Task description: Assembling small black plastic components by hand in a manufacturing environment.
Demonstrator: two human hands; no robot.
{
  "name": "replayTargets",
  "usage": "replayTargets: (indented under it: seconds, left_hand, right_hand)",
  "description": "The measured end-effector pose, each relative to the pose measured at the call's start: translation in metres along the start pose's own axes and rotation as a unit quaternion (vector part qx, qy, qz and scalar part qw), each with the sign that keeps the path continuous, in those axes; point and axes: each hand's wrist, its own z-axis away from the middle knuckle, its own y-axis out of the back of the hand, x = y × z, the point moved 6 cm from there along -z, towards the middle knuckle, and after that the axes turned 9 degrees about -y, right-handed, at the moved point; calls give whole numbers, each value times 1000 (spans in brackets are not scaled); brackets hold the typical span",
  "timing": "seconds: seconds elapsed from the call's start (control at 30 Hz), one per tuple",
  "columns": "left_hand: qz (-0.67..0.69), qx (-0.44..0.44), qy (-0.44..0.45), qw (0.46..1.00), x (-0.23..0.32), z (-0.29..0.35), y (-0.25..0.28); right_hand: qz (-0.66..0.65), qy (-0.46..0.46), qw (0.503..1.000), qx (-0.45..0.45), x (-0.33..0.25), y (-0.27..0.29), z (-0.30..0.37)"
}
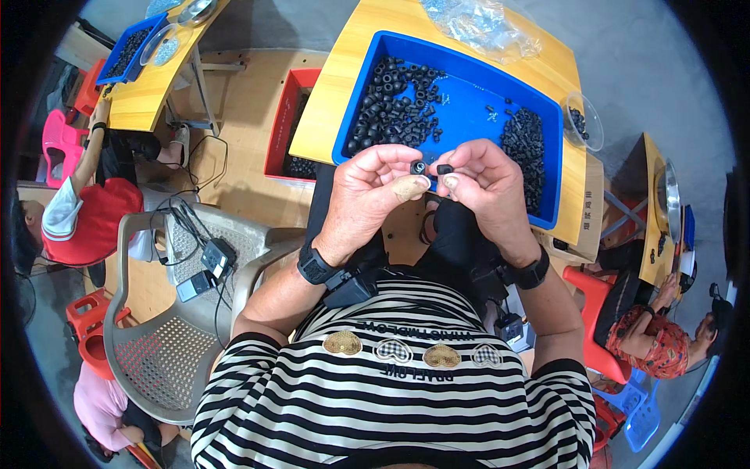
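Observation:
My left hand [380,184] pinches a small black cap-like part [418,167] between thumb and forefinger; a pale ring shows in its open end. Just to its right, my right hand [486,184] grips a second small black piece [444,169], its exact kind too small to make out. The two pieces are close together with a narrow gap between. Both hands are over the near edge of a blue tray [476,102]. Rounded black parts [394,102] lie heaped in its left side, and smaller black pieces [523,148] in its right side.
The tray rests on a yellow wooden table [332,109] with a clear plastic bag [484,27] behind it. A round clear container [584,121] sits at the right edge. Below left are a red bin [275,148] and a grey chair [160,344] with cables. Other people work at both sides.

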Motion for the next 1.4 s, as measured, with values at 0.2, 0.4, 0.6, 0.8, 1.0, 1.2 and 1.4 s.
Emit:
replayTargets:
  seconds: [0.2, 0.4, 0.6, 0.8, 1.0, 1.2, 1.4]
  left_hand:
    - [12, 5, 11, 1000, -3, 1, -1]
    - [11, 7, -4, 1000, -3, 2, -5]
    - [18, -1, 12, 1000, -5, 4, -9]
    - [30, -24, 28, 999, -3, 6, -13]
    - [-16, -34, 9, 999, 1, 5, -14]
    - [-11, -42, 19, 999, 8, 10, -19]
    - [-30, -48, 21, 998, 13, 11, -19]
  right_hand:
    - [172, 29, 981, 81, 8, 8, 1]
    - [179, 24, 980, 84, 8, 6, 3]
    - [45, 4, 999, 28, 4, 0, 5]
    - [116, -29, 993, 19, -7, -1, 11]
    - [233, 15, 972, 37, -25, 1, 16]
    - [197, -16, 980, 7, -34, -2, 17]
    - [319, 45, 947, 14, -41, -10, 16]
